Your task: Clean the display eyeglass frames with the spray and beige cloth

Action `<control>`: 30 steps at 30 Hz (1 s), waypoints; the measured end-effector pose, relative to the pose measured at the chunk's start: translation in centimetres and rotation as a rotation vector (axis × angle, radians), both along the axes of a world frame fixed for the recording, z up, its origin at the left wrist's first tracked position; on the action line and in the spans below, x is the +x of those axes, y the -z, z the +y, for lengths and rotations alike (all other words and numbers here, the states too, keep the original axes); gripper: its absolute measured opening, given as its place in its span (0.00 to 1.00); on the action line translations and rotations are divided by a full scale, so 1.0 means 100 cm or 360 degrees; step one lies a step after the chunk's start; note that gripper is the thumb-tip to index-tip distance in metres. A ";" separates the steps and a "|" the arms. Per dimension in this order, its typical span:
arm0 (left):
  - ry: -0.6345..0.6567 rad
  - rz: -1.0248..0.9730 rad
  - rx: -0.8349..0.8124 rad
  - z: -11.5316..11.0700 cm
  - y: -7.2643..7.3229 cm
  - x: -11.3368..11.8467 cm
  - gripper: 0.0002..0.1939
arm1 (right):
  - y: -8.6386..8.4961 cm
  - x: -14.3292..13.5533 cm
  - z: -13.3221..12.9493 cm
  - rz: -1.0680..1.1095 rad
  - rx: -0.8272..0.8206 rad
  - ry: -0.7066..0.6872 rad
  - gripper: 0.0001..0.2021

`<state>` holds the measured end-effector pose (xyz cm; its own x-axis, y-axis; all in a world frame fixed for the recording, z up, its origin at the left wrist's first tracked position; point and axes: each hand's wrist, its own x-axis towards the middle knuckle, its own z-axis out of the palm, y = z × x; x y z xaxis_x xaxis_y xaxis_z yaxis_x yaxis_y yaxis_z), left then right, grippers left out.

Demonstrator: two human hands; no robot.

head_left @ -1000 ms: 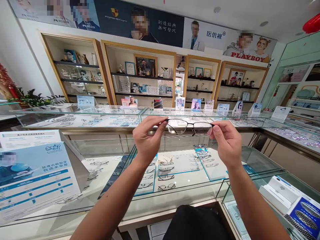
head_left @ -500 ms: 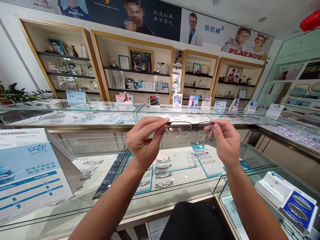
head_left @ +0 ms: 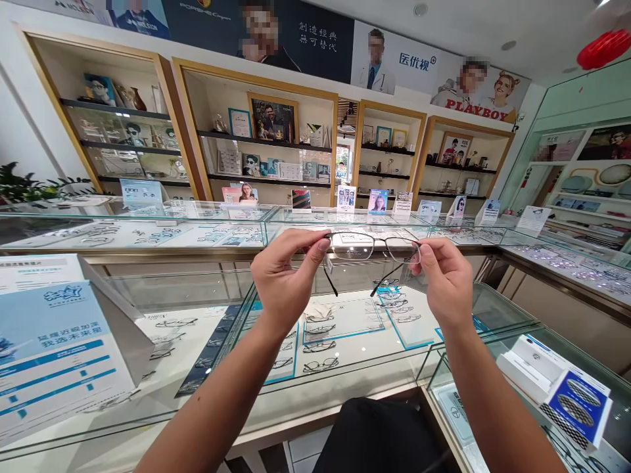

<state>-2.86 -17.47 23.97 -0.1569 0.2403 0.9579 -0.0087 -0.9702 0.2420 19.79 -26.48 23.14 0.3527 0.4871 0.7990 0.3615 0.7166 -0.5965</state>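
A pair of eyeglasses [head_left: 379,242] with a thin dark top rim and clear lenses is held up in the middle of the head view, above a glass display case. My left hand [head_left: 290,272] pinches its left corner between thumb and fingers. At the right corner, my right hand [head_left: 446,279] grips the frame the same way. Both dark temple arms are unfolded, hanging down beneath the lenses, and a small pale tag shows by the left one. Below, inside the case, several eyeglasses [head_left: 320,364] lie in rows beside a crumpled beige cloth [head_left: 319,312].
A glass display counter [head_left: 345,384] spans the front. On its left stands a blue and white folded sign [head_left: 64,348]; a blue and white box [head_left: 576,401] sits at the right. Farther back runs another glass counter [head_left: 227,235] with small standing cards, before wall shelves.
The eyeglasses have tilted, so the temple arms now hang visibly below the lenses. Both hands keep their hold. The whole view has shifted slightly.
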 end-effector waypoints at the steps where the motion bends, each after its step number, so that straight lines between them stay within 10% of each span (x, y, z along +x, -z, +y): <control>1: 0.0015 -0.0001 -0.0008 0.002 0.001 -0.001 0.07 | 0.000 -0.001 -0.001 -0.0009 0.0003 0.0011 0.08; 15: 0.0017 -0.0033 -0.0185 0.056 0.045 -0.001 0.08 | 0.015 -0.014 0.027 -0.0164 0.0043 0.0202 0.09; 30: -0.0581 0.0272 -0.0240 0.180 0.188 -0.006 0.08 | 0.149 -0.007 0.211 0.0351 -0.0400 -0.0234 0.16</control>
<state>-3.46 0.54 5.16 -0.0996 0.3377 0.9360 0.3812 -0.8559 0.3494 19.06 -5.33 8.23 0.4145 0.7171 0.5603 0.1087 0.5723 -0.8128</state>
